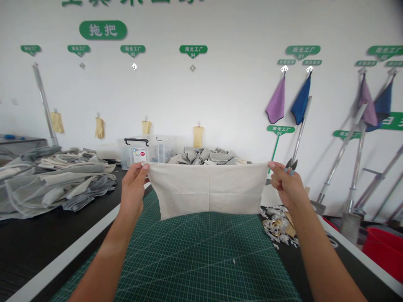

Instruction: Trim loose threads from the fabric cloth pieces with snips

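Note:
A cream-white piece of cloth [189, 188] hangs stretched out above the green cutting mat [201, 260], with a crease down its middle. My left hand [135, 178] pinches its upper left corner. At the upper right corner, my right hand [286, 182] is closed on the cloth. Thread snips [291, 165] also sit in that hand, their dark blades pointing up past the fingers. The cloth's lower edge hangs free and looks slightly uneven.
Grey and cream fabric [56, 176] is heaped on the left. Behind the cloth stand a clear plastic box [126, 153] and another fabric pile [204, 155]. Thread scraps [278, 226] lie right of the mat. A red bucket [384, 251] stands beyond the table edge.

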Motion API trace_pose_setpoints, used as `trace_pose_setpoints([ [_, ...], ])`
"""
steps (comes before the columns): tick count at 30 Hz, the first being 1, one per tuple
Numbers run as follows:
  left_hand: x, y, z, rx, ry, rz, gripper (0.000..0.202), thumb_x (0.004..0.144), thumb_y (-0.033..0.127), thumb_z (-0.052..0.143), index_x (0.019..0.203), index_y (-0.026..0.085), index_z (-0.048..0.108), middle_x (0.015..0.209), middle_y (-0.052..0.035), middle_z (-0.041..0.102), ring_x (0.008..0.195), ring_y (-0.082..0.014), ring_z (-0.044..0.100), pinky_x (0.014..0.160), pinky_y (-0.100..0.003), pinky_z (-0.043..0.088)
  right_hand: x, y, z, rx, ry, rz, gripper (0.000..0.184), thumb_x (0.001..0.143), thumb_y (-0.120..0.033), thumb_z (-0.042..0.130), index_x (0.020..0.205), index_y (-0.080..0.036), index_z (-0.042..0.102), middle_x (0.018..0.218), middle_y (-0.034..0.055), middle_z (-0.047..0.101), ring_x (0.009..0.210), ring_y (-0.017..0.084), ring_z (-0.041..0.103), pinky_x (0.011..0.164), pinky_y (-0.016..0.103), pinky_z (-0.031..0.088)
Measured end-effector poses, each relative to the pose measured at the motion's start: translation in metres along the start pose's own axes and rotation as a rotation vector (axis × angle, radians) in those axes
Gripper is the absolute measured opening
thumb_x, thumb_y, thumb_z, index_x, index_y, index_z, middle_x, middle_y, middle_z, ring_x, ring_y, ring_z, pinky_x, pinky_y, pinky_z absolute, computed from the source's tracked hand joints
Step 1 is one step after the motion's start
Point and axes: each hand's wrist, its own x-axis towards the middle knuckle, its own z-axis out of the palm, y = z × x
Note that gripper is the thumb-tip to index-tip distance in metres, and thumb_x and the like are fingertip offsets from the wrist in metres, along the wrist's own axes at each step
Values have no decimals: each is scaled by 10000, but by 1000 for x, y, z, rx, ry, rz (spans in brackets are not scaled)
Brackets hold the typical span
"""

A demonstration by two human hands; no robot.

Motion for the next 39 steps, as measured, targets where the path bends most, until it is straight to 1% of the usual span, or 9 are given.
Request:
trace_pose_setpoints([
  [9,0,-5,-2,7,10,-43,337,811,491,696,977,200,660,1009,-32,676,826,-164,601,699,-252,465,-4,-6,9,-67,-26,47,293,809,-367,791,940,-147,648,542,-112,195,452,44,134,407,223,82],
  [12,-12,11,6,64,-200,-107,311,839,486,677,963,201,671,985,-37,684,859,-184,599,727,-264,464,-14,-16,24,-147,-73,77,347,806,-399,794,981,-136,651,537,-108,224,462,44,147,425,231,88],
  [15,-32,36,19,126,-541,-141,270,896,468,619,978,219,682,1027,-47,693,961,-214,611,848,-310,470,-32,-29,47,-225,-175,122,394,812,-450,782,1012,-132,660,539,-98,251,477,51,175,442,234,108],
  [19,-64,61,41,156,-912,-111,210,905,434,619,948,244,700,1328,-61,609,1271,-265,518,1078,-387,386,-62,-44,84,-314,-401,185,404,822,-505,755,995,-148,682,541,-84,286,493,62,215,455,230,135],
  [22,-84,65,55,99,-1079,-83,191,902,422,630,934,249,706,1316,-66,615,1288,-262,506,1115,-400,353,-82,-51,107,-348,-605,212,369,833,-512,736,926,-157,702,562,-55,391,510,69,280,467,222,195],
  [26,-105,58,69,-79,-1192,-191,241,932,389,591,1068,219,694,1112,-76,684,1070,-238,601,982,-380,443,-96,-53,123,-321,-774,211,385,839,-536,711,852,-151,709,686,10,562,607,102,430,547,223,325],
  [32,-101,44,68,14,-963,-181,238,912,414,610,862,185,653,851,-28,636,815,-177,556,763,-282,433,-89,-49,115,-421,-658,232,368,860,-534,685,921,-173,721,613,-26,483,536,84,330,502,220,258],
  [35,-75,37,55,108,-625,-82,266,913,450,591,841,196,623,811,-13,607,783,-176,542,724,-271,421,-81,-48,106,-453,-546,274,386,865,-543,678,1012,-188,717,554,-57,383,506,82,267,482,226,207],
  [39,-35,33,23,318,-68,255,225,929,425,577,962,206,615,920,-31,618,874,-205,575,831,-324,440,-74,-52,95,-436,-513,294,435,861,-569,674,1056,-181,705,545,-73,303,507,84,228,477,236,157],
])
